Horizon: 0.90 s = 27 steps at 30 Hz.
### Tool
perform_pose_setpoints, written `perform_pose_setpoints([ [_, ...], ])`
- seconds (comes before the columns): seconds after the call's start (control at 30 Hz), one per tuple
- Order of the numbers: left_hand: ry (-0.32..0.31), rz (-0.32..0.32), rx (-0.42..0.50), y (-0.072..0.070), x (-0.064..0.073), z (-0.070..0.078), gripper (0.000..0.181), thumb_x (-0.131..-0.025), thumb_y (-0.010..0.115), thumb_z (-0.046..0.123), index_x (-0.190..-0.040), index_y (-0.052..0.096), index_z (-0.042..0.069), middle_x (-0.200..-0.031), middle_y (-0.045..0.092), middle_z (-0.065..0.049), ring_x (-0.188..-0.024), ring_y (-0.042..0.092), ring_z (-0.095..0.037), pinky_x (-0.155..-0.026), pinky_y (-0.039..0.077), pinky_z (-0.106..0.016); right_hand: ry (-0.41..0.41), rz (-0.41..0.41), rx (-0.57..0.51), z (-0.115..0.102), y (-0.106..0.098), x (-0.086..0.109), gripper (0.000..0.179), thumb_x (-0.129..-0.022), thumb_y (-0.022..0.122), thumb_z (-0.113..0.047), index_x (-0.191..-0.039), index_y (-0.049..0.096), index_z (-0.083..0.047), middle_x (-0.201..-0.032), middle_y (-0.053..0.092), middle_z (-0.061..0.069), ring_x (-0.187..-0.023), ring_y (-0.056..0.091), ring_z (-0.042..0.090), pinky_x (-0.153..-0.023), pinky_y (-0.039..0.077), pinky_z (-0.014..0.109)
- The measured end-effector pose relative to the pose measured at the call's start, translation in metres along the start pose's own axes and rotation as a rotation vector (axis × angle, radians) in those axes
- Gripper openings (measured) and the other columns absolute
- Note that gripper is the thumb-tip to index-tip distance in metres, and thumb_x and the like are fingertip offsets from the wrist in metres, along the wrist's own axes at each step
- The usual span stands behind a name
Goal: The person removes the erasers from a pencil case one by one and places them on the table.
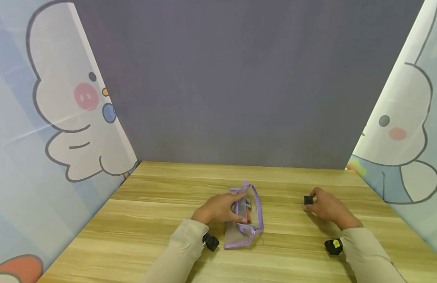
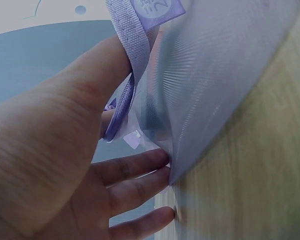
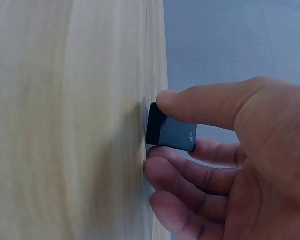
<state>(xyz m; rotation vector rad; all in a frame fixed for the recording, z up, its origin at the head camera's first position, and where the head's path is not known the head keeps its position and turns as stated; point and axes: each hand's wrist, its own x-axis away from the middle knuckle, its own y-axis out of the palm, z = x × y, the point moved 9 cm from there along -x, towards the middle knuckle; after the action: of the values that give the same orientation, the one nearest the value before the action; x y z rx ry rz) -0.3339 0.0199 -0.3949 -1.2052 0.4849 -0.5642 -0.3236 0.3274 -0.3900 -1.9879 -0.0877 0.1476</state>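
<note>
A mesh zip pouch [image 1: 236, 234] with purple trim lies on the table, its mouth spread open. My left hand [image 1: 220, 208] grips the pouch at its rim. In the left wrist view, the thumb reaches behind the purple zip edge [image 2: 121, 112] while other fingertips [image 2: 157, 159] rest along the mesh side. Inside the pouch show an orange item [image 1: 248, 215] and a grey-blue item [image 1: 248, 203]. Off to the right, my right hand [image 1: 328, 205] pinches a small black eraser [image 3: 172, 131] marked 4B between thumb and fingers, close over the table.
The wood-grain table [image 1: 140, 212] ends at a grey panel [image 1: 218, 86] along the back. Curtains with cartoon figures [image 1: 63, 86] hang on both sides. A black wrist camera [image 1: 211, 241] sits on the left wrist, another [image 1: 333, 247] on the right.
</note>
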Motion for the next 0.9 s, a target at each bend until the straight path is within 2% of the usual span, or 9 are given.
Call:
perform_pose_setpoints([
  [0.2, 0.011, 0.0, -0.003, 0.0, -0.0002, 0.0025, 0.09, -0.081, 0.073, 0.064, -0.155, 0.042, 0.024, -0.146, 0.053, -0.005, -0.13, 0.052, -0.021, -0.102, 0.045, -0.039, 0.01, -0.007, -0.001, 0.0021, 0.0013, 0.0017, 0.054, -0.089, 0.075, -0.028, -0.115, 0.051, 0.013, -0.093, 0.068, 0.018, -0.085, 0.065, 0.031, -0.072, 0.051, 0.051],
  [0.5, 0.0, -0.007, 0.005, -0.0005, 0.001, 0.001, 0.09, -0.081, 0.073, 0.065, -0.155, 0.042, 0.025, -0.147, 0.052, -0.005, -0.132, 0.051, -0.023, -0.104, 0.044, -0.041, -0.003, 0.013, 0.017, -0.0015, 0.0005, 0.0014, 0.053, -0.089, 0.074, -0.029, -0.114, 0.052, 0.012, -0.097, 0.068, 0.023, -0.085, 0.064, 0.033, -0.074, 0.05, 0.053],
  [0.9, 0.007, -0.005, 0.007, -0.0015, 0.0002, 0.0008, 0.09, -0.082, 0.073, 0.064, -0.155, 0.042, 0.023, -0.147, 0.052, -0.007, -0.131, 0.051, -0.024, -0.103, 0.045, -0.041, 0.009, -0.012, 0.006, 0.0009, 0.0014, -0.0014, 0.051, -0.091, 0.071, -0.027, -0.117, 0.051, 0.012, -0.094, 0.068, 0.018, -0.084, 0.064, 0.029, -0.072, 0.05, 0.05],
])
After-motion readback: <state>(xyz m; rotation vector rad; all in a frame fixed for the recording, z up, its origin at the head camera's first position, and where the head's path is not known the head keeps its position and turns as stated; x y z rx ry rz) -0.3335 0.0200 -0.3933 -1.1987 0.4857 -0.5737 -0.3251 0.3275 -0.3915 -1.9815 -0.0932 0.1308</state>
